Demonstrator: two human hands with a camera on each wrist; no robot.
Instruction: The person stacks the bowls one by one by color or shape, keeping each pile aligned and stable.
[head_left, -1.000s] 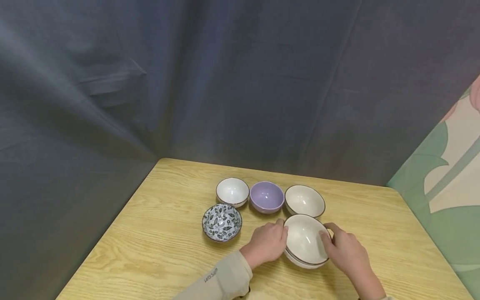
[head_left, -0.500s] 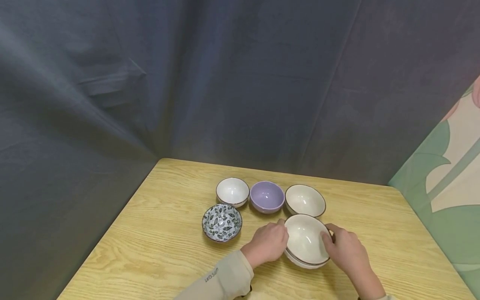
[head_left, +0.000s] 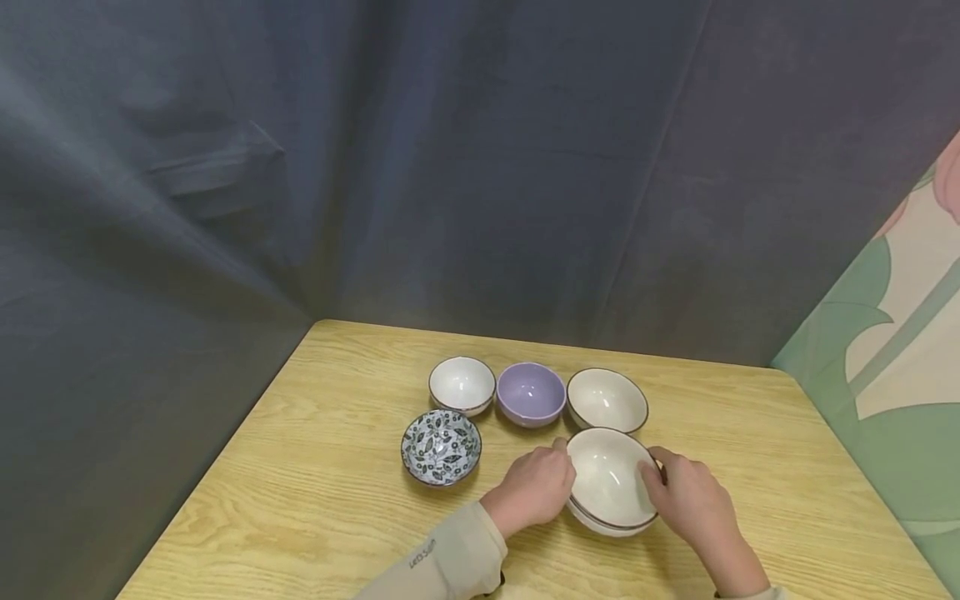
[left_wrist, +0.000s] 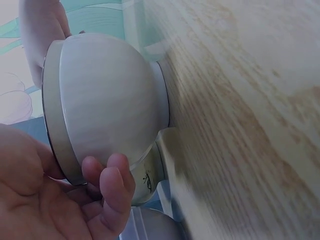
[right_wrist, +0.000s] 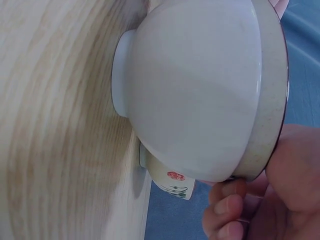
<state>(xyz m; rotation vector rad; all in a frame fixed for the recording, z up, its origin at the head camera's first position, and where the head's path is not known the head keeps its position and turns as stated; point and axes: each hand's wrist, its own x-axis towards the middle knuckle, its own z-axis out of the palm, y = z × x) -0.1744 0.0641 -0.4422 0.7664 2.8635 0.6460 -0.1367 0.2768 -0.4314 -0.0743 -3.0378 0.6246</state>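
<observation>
A cream bowl (head_left: 609, 475) with a dark rim sits nested inside a white bowl (left_wrist: 107, 95) near the table's front. In the right wrist view, the cream bowl's band (right_wrist: 267, 95) shows above the white bowl's edge. My left hand (head_left: 534, 487) grips the cream bowl's rim on the left, fingers curled beneath it. Opposite, my right hand (head_left: 692, 502) pinches the rim, thumb inside and fingers outside. The white bowl's foot (right_wrist: 121, 72) is right at the tabletop.
Just behind the stack stands another cream bowl (head_left: 607, 402). A purple bowl (head_left: 532, 396) and a small white bowl (head_left: 462, 386) continue that row leftward. A leaf-patterned bowl (head_left: 441, 448) stands left of my left hand. A dark curtain (head_left: 480, 167) hangs behind the wooden table (head_left: 300, 475).
</observation>
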